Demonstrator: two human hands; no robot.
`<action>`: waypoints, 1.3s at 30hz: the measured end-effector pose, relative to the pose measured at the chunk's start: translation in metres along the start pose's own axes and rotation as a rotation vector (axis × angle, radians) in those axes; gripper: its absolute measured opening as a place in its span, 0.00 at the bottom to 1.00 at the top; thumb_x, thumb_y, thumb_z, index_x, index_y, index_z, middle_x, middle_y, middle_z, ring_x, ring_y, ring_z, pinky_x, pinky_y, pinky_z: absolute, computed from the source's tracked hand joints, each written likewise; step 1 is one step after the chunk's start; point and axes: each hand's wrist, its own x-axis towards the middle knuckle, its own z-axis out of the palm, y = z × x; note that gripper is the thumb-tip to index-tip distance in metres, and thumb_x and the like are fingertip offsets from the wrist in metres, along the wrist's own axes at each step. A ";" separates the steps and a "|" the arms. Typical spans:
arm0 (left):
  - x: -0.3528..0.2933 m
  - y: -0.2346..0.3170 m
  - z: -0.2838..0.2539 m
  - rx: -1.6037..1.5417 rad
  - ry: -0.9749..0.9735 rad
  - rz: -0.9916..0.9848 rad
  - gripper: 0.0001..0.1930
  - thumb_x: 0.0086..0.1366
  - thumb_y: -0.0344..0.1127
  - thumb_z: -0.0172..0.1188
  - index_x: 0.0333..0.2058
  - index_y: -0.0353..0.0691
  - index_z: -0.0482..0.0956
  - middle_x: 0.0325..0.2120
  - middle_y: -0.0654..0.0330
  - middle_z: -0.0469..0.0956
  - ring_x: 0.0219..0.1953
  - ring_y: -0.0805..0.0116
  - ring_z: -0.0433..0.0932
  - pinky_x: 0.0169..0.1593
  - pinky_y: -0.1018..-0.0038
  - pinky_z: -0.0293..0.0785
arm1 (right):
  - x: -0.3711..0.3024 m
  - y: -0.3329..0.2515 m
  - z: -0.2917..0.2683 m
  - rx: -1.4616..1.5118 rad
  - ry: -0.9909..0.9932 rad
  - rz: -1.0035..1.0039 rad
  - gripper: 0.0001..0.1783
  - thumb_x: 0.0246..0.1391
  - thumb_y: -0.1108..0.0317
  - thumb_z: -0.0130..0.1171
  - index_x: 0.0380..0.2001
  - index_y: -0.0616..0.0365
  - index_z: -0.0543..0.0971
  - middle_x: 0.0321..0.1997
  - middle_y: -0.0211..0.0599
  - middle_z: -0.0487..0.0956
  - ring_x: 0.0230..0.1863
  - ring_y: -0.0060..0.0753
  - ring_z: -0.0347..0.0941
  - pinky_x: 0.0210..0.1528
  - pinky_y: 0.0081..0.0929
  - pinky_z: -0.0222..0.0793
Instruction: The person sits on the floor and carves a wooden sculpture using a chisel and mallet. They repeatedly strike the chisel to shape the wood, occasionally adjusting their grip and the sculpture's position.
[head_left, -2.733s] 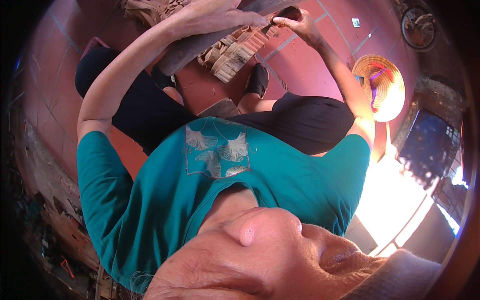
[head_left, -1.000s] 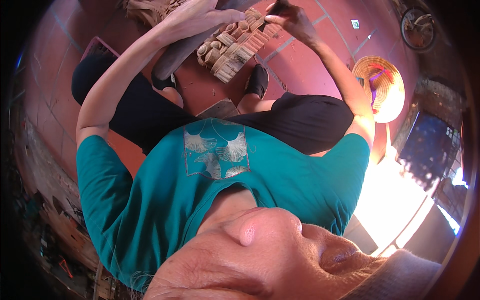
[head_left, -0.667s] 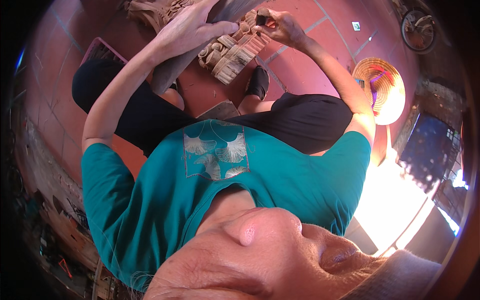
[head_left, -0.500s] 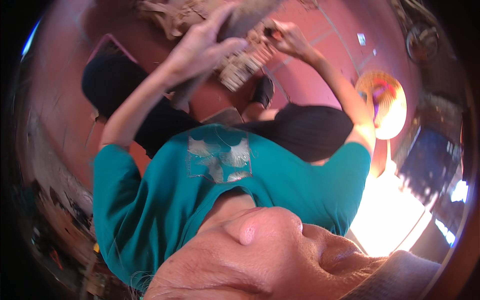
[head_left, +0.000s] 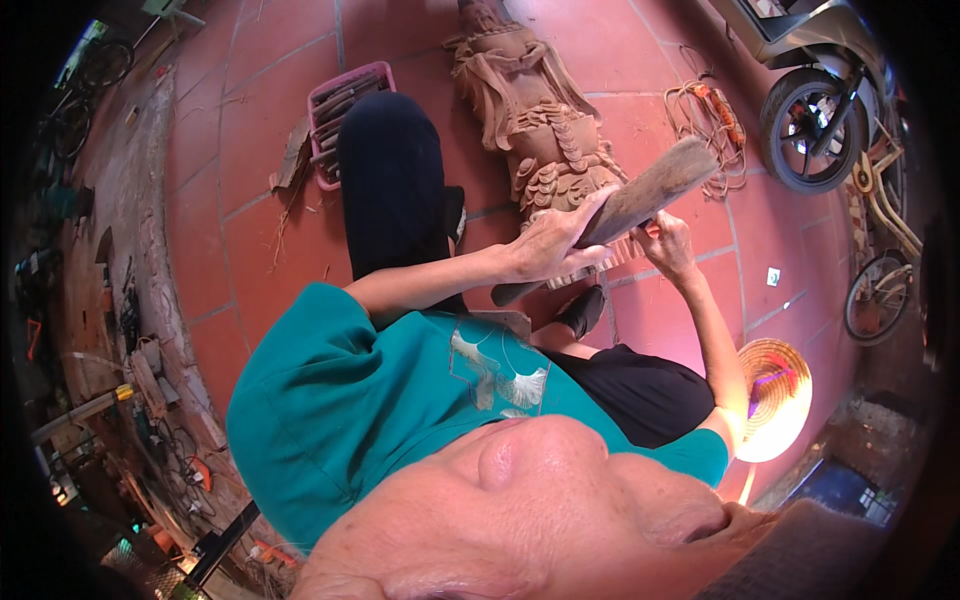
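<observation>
My left hand (head_left: 548, 246) is closed around a long, flat wooden club (head_left: 655, 195), which slants up to the right across the lower end of a carved wooden statue (head_left: 545, 110). The statue lies on the tiled floor, with draped folds and dense relief. My right hand (head_left: 672, 248) is a closed fist just right of the statue's base. A small dark and orange bit shows at its fingers; the rest of what it holds is hidden behind the club and fingers.
A pink basket (head_left: 312, 110) of several long tools stands beyond my left knee. An orange-ended coiled cord (head_left: 715, 115) lies right of the statue. Farther right are a motorbike (head_left: 815, 120) and a bicycle (head_left: 878, 297). A straw hat (head_left: 775, 400) lies by my right elbow.
The view has shifted, so the whole statue, the basket and the motorbike now show. The club lies lower in the picture, still in my left hand. My right hand stays closed near the statue's base.
</observation>
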 end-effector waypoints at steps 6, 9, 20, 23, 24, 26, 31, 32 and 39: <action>0.000 -0.011 -0.005 -0.086 -0.136 -0.206 0.44 0.64 0.47 0.66 0.70 0.30 0.55 0.48 0.34 0.78 0.51 0.47 0.81 0.57 0.60 0.73 | 0.003 -0.012 -0.002 0.011 -0.048 0.199 0.16 0.53 0.65 0.72 0.39 0.60 0.78 0.29 0.45 0.84 0.32 0.44 0.84 0.35 0.36 0.77; 0.001 -0.011 -0.008 -0.142 -0.129 -0.240 0.45 0.64 0.48 0.67 0.70 0.30 0.55 0.47 0.36 0.79 0.50 0.49 0.81 0.56 0.61 0.74 | -0.002 0.009 0.001 -0.008 0.043 0.140 0.15 0.54 0.65 0.72 0.38 0.61 0.78 0.27 0.45 0.84 0.31 0.43 0.85 0.34 0.36 0.78; -0.001 -0.020 -0.014 -0.214 -0.021 -0.238 0.46 0.62 0.49 0.65 0.69 0.26 0.55 0.47 0.32 0.79 0.51 0.45 0.81 0.58 0.59 0.72 | -0.006 -0.005 0.007 -0.213 0.065 -0.047 0.13 0.53 0.70 0.72 0.35 0.58 0.75 0.27 0.38 0.85 0.30 0.38 0.85 0.33 0.33 0.79; -0.001 -0.023 -0.015 -0.202 -0.011 -0.217 0.45 0.62 0.48 0.65 0.69 0.26 0.56 0.47 0.34 0.79 0.51 0.46 0.81 0.58 0.60 0.72 | -0.006 -0.004 0.006 -0.086 0.099 -0.035 0.13 0.53 0.71 0.71 0.34 0.57 0.74 0.27 0.38 0.84 0.30 0.40 0.85 0.31 0.33 0.78; -0.001 -0.024 -0.015 -0.193 -0.010 -0.218 0.45 0.62 0.48 0.66 0.69 0.27 0.56 0.47 0.35 0.79 0.51 0.47 0.81 0.58 0.60 0.72 | -0.006 -0.004 0.004 -0.069 0.121 -0.006 0.13 0.53 0.71 0.71 0.34 0.57 0.74 0.27 0.38 0.84 0.29 0.39 0.84 0.31 0.32 0.78; 0.001 -0.015 -0.019 -0.216 -0.024 -0.259 0.45 0.61 0.48 0.66 0.69 0.28 0.56 0.47 0.37 0.80 0.51 0.49 0.81 0.58 0.61 0.73 | -0.007 -0.006 -0.001 -0.032 0.164 0.055 0.12 0.53 0.71 0.71 0.33 0.57 0.75 0.26 0.38 0.83 0.28 0.38 0.84 0.31 0.32 0.78; -0.001 -0.012 -0.024 -0.277 -0.036 -0.256 0.43 0.65 0.46 0.66 0.71 0.32 0.55 0.51 0.44 0.77 0.47 0.61 0.80 0.50 0.66 0.78 | -0.002 0.000 -0.029 -0.131 0.306 0.068 0.10 0.54 0.70 0.70 0.32 0.56 0.77 0.26 0.36 0.83 0.27 0.35 0.83 0.30 0.30 0.78; 0.000 -0.012 -0.024 -0.280 -0.049 -0.268 0.43 0.65 0.46 0.66 0.71 0.32 0.55 0.52 0.44 0.77 0.48 0.60 0.80 0.52 0.65 0.77 | -0.003 0.002 -0.031 -0.120 0.293 0.069 0.10 0.54 0.70 0.71 0.33 0.56 0.77 0.26 0.36 0.84 0.27 0.35 0.84 0.30 0.30 0.78; -0.001 -0.023 -0.015 -0.220 -0.040 -0.257 0.44 0.62 0.48 0.66 0.68 0.28 0.57 0.48 0.36 0.79 0.52 0.50 0.80 0.58 0.61 0.72 | -0.008 0.002 -0.012 -0.019 0.086 0.023 0.12 0.51 0.69 0.72 0.34 0.57 0.77 0.27 0.37 0.84 0.30 0.39 0.84 0.33 0.32 0.79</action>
